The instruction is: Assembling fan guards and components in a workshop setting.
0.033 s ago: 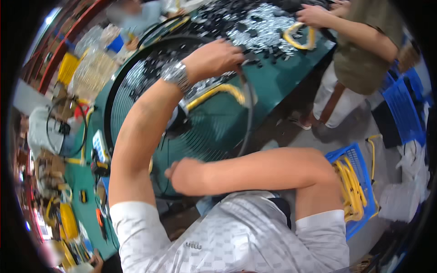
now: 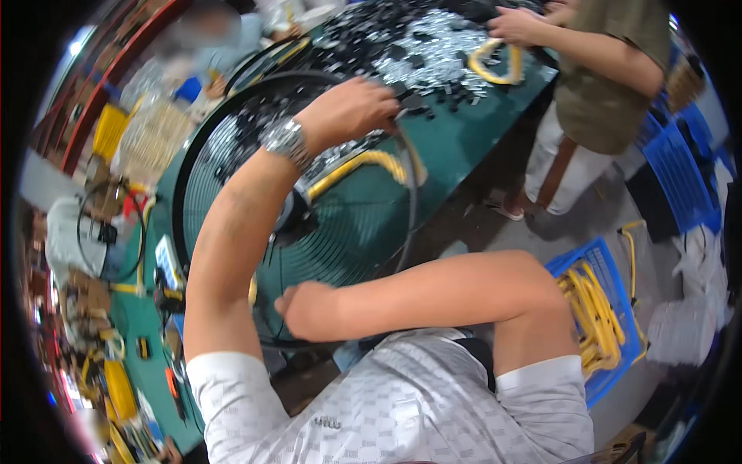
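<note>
A large round black fan guard with closely set wire rings stands tilted on the green table before me. Its dark motor sits at the middle. Across its far side shows a bent yellow tube. My left hand, with a metal watch on the wrist, is closed round the guard's far right rim. Low over the near part of the guard, my right hand has its fingers curled in; what they hold, if anything, is hidden.
Small black and silvery pieces cover the far table. At the right a person holds a yellow loop. A blue crate of yellow tubes stands to my right. On the left lie a power drill and an orange-handled tool.
The whole view has shifted slightly. My left hand keeps its hold on the rim, and my right hand stays curled low over the guard.
</note>
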The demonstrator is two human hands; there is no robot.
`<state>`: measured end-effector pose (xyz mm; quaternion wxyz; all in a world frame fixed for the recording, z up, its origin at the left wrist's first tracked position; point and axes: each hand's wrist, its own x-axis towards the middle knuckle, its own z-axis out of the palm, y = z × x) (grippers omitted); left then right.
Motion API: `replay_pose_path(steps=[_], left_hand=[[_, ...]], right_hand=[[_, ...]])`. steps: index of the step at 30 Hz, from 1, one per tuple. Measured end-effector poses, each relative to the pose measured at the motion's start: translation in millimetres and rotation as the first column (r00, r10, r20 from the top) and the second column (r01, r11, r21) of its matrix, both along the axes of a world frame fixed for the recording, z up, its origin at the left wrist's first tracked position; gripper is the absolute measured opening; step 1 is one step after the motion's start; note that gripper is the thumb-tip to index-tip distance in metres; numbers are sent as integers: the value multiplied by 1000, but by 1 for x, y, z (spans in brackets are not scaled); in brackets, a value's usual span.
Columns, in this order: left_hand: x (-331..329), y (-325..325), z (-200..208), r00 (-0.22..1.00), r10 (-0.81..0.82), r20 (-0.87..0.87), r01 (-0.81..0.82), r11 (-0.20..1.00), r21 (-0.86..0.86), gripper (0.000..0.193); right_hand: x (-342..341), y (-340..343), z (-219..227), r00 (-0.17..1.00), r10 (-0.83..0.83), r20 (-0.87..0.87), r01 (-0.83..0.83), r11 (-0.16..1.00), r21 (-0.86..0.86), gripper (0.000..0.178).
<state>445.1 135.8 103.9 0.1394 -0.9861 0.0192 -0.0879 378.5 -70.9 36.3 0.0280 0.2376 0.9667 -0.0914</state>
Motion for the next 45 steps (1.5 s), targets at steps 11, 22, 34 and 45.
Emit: replay_pose_path(steps=[11,22,34,45], left_hand=[[-3,-10,5,999,-26,-42,25,999,-37,25],[0,-20,4,1000,4,-4,-4,989,-150,29],[8,-27,4,997,81,-19,-83,949,-304,38],[10,-24,10,993,38,-114,-69,954,-290,29]], right_hand=[[195,31,-2,-534,-495,-686,120,759,-641,20],[215,104,-68,-546,-783,-297,-570,607,-554,14],[247,82,-42,-172,-743,-647,-17,659,-752,28],[251,92,-62,-312,-835,-452,-486,550,-680,25]])
